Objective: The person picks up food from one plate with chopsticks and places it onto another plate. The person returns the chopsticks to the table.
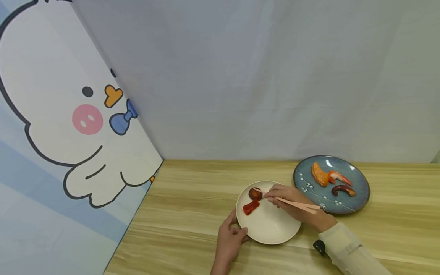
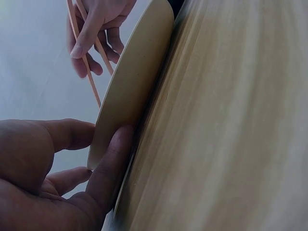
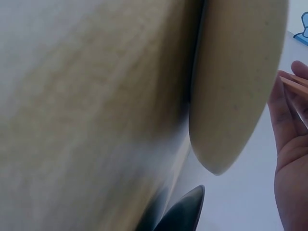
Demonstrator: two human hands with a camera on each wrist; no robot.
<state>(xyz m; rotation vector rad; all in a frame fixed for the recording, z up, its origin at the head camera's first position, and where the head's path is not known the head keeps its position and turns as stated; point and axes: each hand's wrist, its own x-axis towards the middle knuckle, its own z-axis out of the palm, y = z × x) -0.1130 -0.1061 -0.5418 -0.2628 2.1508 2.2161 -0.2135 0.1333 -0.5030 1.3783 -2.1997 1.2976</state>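
Observation:
A cream plate (image 1: 271, 225) lies on the table, and my left hand (image 1: 231, 238) grips its left rim between thumb and fingers. In the left wrist view the plate's outer wall (image 2: 130, 86) stands close to those fingers. Above the plate, my right hand (image 1: 291, 195) holds a pair of pinkish chopsticks (image 1: 302, 206). Their tips are at a round brown food piece (image 1: 255, 193) near the plate's upper left; whether they squeeze it I cannot tell. Just below that piece sits a shiny red food piece (image 1: 251, 207). The right wrist view shows the chopsticks (image 3: 294, 85) in the fingers.
To the right, a blue oval plate (image 1: 361, 191) with white blossoms bears an orange slice (image 1: 319, 175), a shrimp (image 1: 338, 177) and a dark curved tentacle-like piece (image 1: 343, 190). A grey backdrop (image 1: 258, 76) rises behind the wooden table (image 1: 178, 214); a cartoon panel (image 1: 51, 95) stands left.

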